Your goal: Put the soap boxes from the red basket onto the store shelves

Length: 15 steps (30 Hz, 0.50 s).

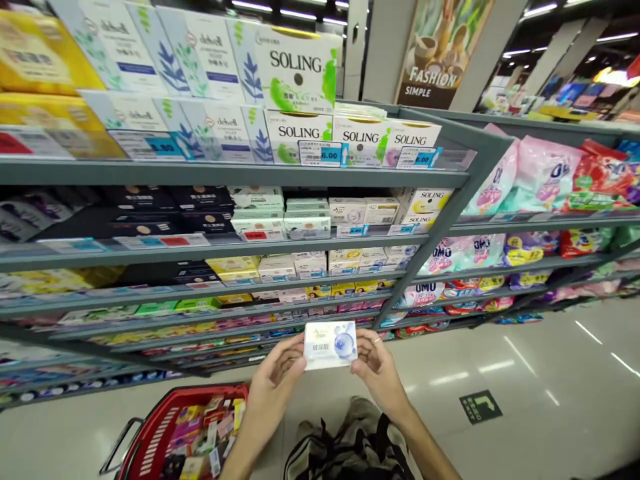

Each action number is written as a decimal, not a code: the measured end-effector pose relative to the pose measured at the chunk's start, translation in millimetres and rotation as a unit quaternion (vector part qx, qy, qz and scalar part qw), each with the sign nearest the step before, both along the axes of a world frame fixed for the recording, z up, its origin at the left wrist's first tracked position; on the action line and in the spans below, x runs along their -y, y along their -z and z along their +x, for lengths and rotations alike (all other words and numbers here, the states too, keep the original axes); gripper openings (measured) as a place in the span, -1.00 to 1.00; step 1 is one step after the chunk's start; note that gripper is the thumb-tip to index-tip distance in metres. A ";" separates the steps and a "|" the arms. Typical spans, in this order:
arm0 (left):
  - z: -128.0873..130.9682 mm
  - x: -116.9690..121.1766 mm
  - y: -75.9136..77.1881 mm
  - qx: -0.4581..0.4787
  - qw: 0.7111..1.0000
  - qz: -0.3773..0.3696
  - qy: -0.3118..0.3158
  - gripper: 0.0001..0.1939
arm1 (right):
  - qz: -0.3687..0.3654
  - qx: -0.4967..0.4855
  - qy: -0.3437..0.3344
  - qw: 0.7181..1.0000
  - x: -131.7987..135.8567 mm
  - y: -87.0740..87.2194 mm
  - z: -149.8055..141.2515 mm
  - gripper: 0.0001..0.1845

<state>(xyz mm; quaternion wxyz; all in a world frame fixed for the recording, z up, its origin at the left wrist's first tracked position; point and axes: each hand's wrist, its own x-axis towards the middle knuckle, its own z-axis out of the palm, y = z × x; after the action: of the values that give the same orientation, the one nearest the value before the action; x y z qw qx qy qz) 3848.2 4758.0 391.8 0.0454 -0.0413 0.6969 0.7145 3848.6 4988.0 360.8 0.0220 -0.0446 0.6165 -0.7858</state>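
Note:
Between my two hands is a small white soap box [327, 346] with a blue bubble picture on its front. My left hand [280, 365] grips its left end, thumb on the lower front corner and fingers curled behind. At the right end my right hand [374, 363] holds it the same way, with a ring on one finger. The box is held in front of the shelves, above the floor, its printed face turned up toward me. Similar white boxes [347, 212] stand on a shelf further up.
A red shopping basket [145, 427] filled with several small packages is at my lower left. Grey shelves [300, 175] carry boxed goods ahead, including SOLING boxes [300, 70]. OMO bags [545, 173] fill the shelves on the right. A green exit sign [481, 407] marks the floor.

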 end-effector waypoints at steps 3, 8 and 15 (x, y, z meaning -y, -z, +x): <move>-0.4 -22.8 -15.0 -0.017 1.000 0.001 -0.013 -0.42 | 0.000 -0.022 0.020 1.000 -17.6 -6.7 -9.0 -0.37; -11.8 -95.0 -28.7 -0.034 0.997 -0.011 -0.074 -0.43 | 0.018 -0.038 0.026 0.999 -69.8 -8.9 -29.9 -0.48; -44.0 -207.4 -22.2 -0.054 0.991 -0.014 -0.121 -0.48 | 0.017 -0.021 0.059 0.998 -162.8 -7.5 -59.5 -0.48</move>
<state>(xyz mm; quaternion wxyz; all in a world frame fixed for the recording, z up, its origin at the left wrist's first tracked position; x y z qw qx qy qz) 3804.2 4965.5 414.0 -0.0794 -0.0871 0.6979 0.7064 3789.1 5150.9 368.4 -0.0367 -0.0243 0.6313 -0.7743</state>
